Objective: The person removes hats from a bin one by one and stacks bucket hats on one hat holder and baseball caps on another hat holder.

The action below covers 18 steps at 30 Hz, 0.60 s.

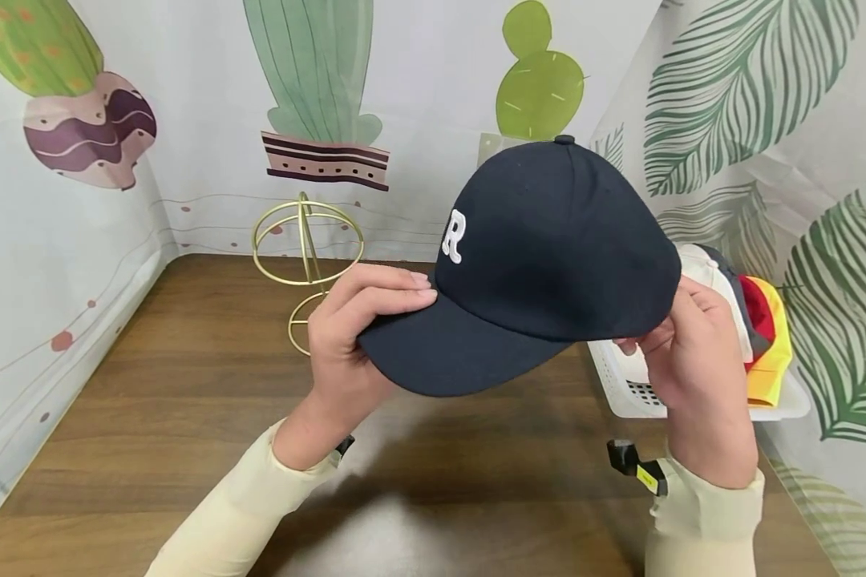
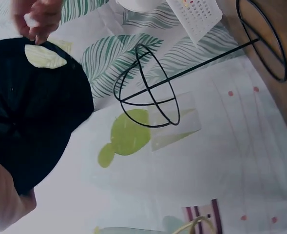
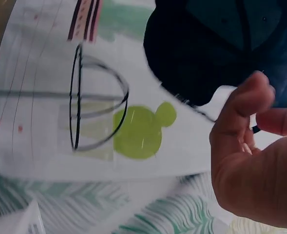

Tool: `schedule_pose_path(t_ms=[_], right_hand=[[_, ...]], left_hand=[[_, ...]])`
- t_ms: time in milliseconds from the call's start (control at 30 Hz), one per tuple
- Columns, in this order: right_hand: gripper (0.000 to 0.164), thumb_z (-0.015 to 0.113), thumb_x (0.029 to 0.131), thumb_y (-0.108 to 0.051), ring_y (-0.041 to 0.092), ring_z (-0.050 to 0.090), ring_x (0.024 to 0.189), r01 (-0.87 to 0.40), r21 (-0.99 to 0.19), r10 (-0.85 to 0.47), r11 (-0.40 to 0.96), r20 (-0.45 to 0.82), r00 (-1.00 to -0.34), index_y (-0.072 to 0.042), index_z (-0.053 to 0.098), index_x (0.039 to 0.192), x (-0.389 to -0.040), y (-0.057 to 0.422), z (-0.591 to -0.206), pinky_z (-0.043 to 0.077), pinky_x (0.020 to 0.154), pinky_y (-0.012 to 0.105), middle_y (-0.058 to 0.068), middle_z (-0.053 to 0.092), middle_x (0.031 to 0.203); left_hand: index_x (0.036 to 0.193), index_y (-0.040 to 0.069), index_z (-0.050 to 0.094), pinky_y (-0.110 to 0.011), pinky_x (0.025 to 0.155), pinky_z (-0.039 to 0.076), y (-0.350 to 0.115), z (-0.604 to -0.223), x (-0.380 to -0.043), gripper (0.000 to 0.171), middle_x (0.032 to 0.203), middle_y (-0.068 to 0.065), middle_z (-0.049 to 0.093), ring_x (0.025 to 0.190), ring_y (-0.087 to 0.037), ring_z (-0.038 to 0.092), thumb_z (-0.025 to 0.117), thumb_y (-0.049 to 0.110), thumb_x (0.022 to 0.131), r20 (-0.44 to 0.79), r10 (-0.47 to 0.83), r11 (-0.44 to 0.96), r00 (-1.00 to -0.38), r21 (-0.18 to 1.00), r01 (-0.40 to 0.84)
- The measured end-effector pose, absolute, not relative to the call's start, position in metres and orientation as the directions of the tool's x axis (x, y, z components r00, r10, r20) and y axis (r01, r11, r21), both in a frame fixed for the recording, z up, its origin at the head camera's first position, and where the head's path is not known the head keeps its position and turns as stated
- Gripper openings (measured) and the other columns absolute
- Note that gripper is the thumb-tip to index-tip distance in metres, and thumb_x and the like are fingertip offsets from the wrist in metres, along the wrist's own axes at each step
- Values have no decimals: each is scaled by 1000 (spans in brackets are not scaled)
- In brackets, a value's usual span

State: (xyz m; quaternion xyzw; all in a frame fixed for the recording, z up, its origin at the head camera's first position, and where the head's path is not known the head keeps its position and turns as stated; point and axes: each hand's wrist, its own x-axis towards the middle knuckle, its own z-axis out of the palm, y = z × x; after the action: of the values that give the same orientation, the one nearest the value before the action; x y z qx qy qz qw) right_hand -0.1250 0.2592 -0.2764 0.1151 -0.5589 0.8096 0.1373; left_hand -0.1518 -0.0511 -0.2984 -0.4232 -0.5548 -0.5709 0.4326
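Note:
A navy baseball cap [image 1: 548,240] with a white letter R on its front is held up above the table, brim towards the left. My left hand [image 1: 335,357] grips the brim near its left corner, fingers on top and the thumb hidden beneath. At the back of the cap my right hand [image 1: 703,361] pinches the lower edge. The left wrist view looks into the cap's dark inside, where the right hand's fingers [image 2: 38,19] are beside the rear opening. In the right wrist view the thumb and fingers close at that same edge.
Behind my left hand stands a gold wire cap stand [image 1: 305,232]. A black wire stand [image 2: 206,63] shows in both wrist views; the cap hides it from the head view. To the right, a white plastic basket [image 1: 635,409] holds several caps, including a yellow one [image 1: 772,353]. Printed cloths hang behind.

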Motion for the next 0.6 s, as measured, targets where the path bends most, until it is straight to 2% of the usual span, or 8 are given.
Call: schedule_pose_path(t_ms=[133,200,300,333,467,533,600], right_hand=[[44,30,114,-6,26,68,65,-324,-806,-9,-496,378,-926,3,71,98,-119,251,-275,61,66,32,12,73,86],[44,26,113,-6,29,71,73,-290,-753,-26,-591,377,-926,6,68,105,-116,246,-274,64,70,37,15,75,93],[43,27,116,-17,28,73,82,-274,-725,-21,-631,370,-929,1,66,114,-111,236,-273,64,75,39,12,76,101],[43,27,116,-18,30,73,84,-248,-692,-39,-678,371,-928,2,65,117,-110,234,-273,64,77,41,14,76,103],[45,26,117,-24,29,74,92,-235,-656,-35,-717,370,-928,0,63,125,-103,224,-274,61,86,39,13,74,111],[43,27,117,-23,31,73,101,-207,-593,-29,-778,363,-931,2,58,133,-101,221,-276,59,92,41,16,72,120],[41,31,117,-23,29,70,112,-192,-551,-13,-812,347,-938,-1,51,145,-100,218,-277,57,98,42,14,67,133]], left_hand=[[97,-6,78,-44,92,59,-45,-295,-145,10,97,-24,69,93,-36,71,74,3,97,993,-37,95,-112,115,989],[97,-6,78,-44,89,59,-42,-295,-142,9,96,-23,71,91,-38,70,72,0,97,999,-34,170,-27,33,985],[96,-5,79,-45,82,57,-39,-295,-138,10,95,-20,73,89,-38,70,71,0,98,996,-20,289,92,-82,954],[95,-4,79,-46,79,55,-38,-295,-138,10,94,-19,73,88,-38,70,71,0,98,991,-19,325,129,-116,939],[92,0,80,-46,72,52,-31,-296,-136,11,89,-14,75,84,-34,70,70,-1,98,965,-2,441,261,-233,867],[91,1,80,-45,71,51,-28,-297,-134,11,88,-12,75,83,-32,71,71,-2,97,949,23,473,314,-287,833],[91,2,81,-43,70,51,-25,-299,-133,10,89,-10,76,83,-30,72,72,-2,95,932,61,490,358,-340,802]])
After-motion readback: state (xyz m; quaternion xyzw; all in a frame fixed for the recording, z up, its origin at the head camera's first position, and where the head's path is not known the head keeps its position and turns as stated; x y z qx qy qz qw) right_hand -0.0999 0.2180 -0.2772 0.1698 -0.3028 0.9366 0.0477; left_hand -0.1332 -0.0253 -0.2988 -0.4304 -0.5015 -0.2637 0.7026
